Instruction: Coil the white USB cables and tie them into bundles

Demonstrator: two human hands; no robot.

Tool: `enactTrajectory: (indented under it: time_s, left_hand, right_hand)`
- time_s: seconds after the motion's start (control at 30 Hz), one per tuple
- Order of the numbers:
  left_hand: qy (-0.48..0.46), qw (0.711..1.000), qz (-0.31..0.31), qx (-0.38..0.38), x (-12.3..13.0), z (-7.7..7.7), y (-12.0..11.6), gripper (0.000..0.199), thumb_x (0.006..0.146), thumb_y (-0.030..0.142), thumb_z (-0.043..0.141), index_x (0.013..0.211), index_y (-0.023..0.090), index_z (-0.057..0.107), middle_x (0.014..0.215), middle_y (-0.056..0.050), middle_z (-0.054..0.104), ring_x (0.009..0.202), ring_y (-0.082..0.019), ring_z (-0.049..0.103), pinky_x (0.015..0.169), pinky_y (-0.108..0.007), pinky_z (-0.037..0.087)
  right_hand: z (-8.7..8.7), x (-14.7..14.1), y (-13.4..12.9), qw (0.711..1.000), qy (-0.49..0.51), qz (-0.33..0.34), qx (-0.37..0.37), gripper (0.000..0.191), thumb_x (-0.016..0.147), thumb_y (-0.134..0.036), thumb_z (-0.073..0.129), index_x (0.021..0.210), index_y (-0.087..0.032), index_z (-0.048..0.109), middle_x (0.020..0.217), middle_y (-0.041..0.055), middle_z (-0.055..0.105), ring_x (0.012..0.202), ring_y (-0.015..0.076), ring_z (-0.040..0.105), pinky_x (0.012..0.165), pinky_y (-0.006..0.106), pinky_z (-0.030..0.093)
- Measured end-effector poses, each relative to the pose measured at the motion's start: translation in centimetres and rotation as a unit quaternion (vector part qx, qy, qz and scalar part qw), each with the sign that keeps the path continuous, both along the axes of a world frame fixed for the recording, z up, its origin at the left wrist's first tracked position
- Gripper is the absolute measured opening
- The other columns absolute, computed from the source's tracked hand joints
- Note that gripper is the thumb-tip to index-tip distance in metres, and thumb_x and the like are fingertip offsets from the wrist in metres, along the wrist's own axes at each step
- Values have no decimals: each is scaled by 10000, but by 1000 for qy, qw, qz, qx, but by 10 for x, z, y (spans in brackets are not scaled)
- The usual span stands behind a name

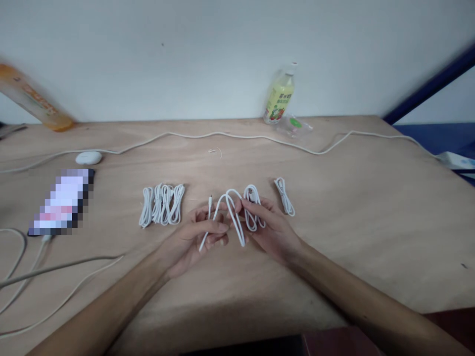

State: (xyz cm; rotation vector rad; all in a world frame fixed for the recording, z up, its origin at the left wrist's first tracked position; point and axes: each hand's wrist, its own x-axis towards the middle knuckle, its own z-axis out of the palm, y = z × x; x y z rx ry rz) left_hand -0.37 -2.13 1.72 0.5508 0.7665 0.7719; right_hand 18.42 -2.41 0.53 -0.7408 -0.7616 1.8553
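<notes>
A white charging cable [234,217] is held between my two hands above the wooden table. My left hand [200,230] is closed on one end of it, with a small plug sticking up by the fingers. A loose bend of the cable rises between the hands. My right hand [272,227] is closed around a coiled part of the same cable, which shows in front of the fingers. Left of my hands, several coiled white cables [162,205] lie side by side. To the right rests a single coiled white cable [285,197].
A phone [63,202] with a cord plugged in lies at left, near a white earbud case [88,157]. A yellow drink bottle [280,96] and clear plastic wrapper [295,125] stand by the wall. An orange bottle [37,101] leans at far left. A long white cord [218,133] crosses the table.
</notes>
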Motion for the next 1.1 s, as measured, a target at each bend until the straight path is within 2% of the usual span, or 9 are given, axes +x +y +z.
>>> enactTrajectory:
  time_s: [0.1, 0.2, 0.33, 0.43, 0.6, 0.77, 0.83, 0.93, 1.1]
  left_hand:
    - [-2, 1000, 17, -4, -2, 1, 2, 230, 737, 99, 911, 954, 154, 855, 898, -42, 772, 791, -129, 652, 752, -239, 557]
    - [-12, 1000, 16, -10, -4, 3, 2, 168, 790, 126, 877, 955, 148, 855, 1020, -82, 814, 862, -153, 669, 808, -263, 576]
    - [-51, 998, -27, -25, -6, -1, 2, 166, 820, 149, 788, 976, 142, 847, 887, -56, 761, 757, -132, 610, 757, -248, 568]
    - [-85, 996, -34, 7, -4, -8, 2, 158, 845, 182, 721, 949, 152, 835, 762, -31, 662, 718, -143, 571, 726, -264, 544]
    - [-64, 990, 9, 124, 6, -9, 2, 187, 909, 190, 625, 943, 171, 808, 916, -87, 688, 949, -243, 645, 903, -379, 556]
    - [-38, 990, 67, 117, 11, -2, -1, 129, 934, 88, 656, 928, 176, 751, 937, -48, 643, 957, -208, 637, 923, -345, 555]
    - [-45, 991, 78, 103, 11, -1, -2, 140, 952, 77, 661, 974, 185, 747, 957, -42, 664, 925, -187, 636, 893, -324, 556]
    - [-74, 992, 59, 78, 11, 1, -3, 224, 970, 94, 677, 1136, 215, 765, 1039, -55, 729, 936, -193, 669, 887, -336, 562]
    - [-101, 994, 30, 30, 13, -1, -5, 437, 997, 235, 754, 1434, 252, 739, 1146, -83, 779, 1026, -225, 695, 816, -306, 529]
  right_hand:
    - [0, 1, 1, 1000, -3, -11, 7, 338, 813, -519, 958, 808, -220, 800, 744, -13, 726, 648, 127, 679, 586, 226, 553]
    - [-1, 2, 1, 1000, 5, 0, 19, 311, 837, -505, 938, 825, -219, 816, 796, 10, 765, 638, 130, 664, 525, 224, 515]
    - [-2, 1, -1, 1000, 9, 9, 24, 310, 840, -503, 936, 856, -209, 837, 807, 19, 781, 642, 130, 671, 515, 215, 515]
    - [0, 0, -2, 1000, -9, 15, 26, 323, 841, -523, 930, 854, -214, 838, 802, 28, 786, 657, 147, 696, 512, 221, 519]
    - [-1, -2, -1, 999, -23, -8, 45, 309, 844, -520, 931, 821, -231, 826, 757, 4, 748, 618, 146, 663, 560, 269, 586]
    - [-3, -3, 1, 998, -27, -5, 64, 327, 883, -552, 900, 873, -236, 819, 808, 17, 771, 642, 155, 680, 575, 273, 597]
    - [-3, -3, 1, 997, -35, -1, 73, 336, 894, -566, 889, 873, -238, 817, 809, 21, 781, 635, 155, 686, 586, 271, 600]
    - [-3, -3, 1, 995, -54, 0, 87, 354, 911, -587, 867, 886, -237, 820, 819, 25, 784, 640, 158, 687, 606, 280, 599]
    - [-14, -3, 0, 988, -93, -7, 121, 376, 953, -597, 824, 923, -222, 826, 888, 40, 777, 772, 177, 713, 726, 308, 612]
